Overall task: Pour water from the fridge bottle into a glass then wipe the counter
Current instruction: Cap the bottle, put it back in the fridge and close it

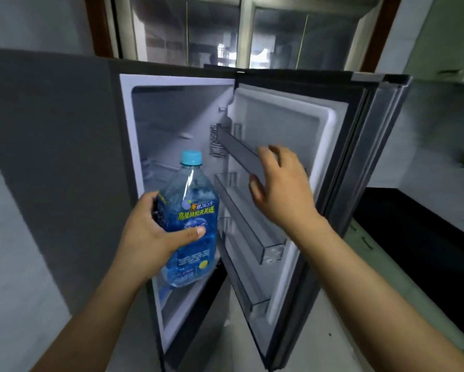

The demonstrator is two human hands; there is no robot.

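A clear plastic bottle (192,226) with a blue label and a light blue cap stands upright in front of the open fridge. My left hand (153,232) is wrapped around its middle, thumb across the label. My right hand (282,189) is spread open against the inside of the fridge door (300,124), over the upper door shelf, holding nothing. The fridge compartment (172,124) behind the bottle looks bare.
A dark counter (424,237) runs along the right, behind the open door. The door carries grey shelves (255,229). A grey wall panel (51,157) stands to the left of the fridge. A window (225,30) sits above the fridge.
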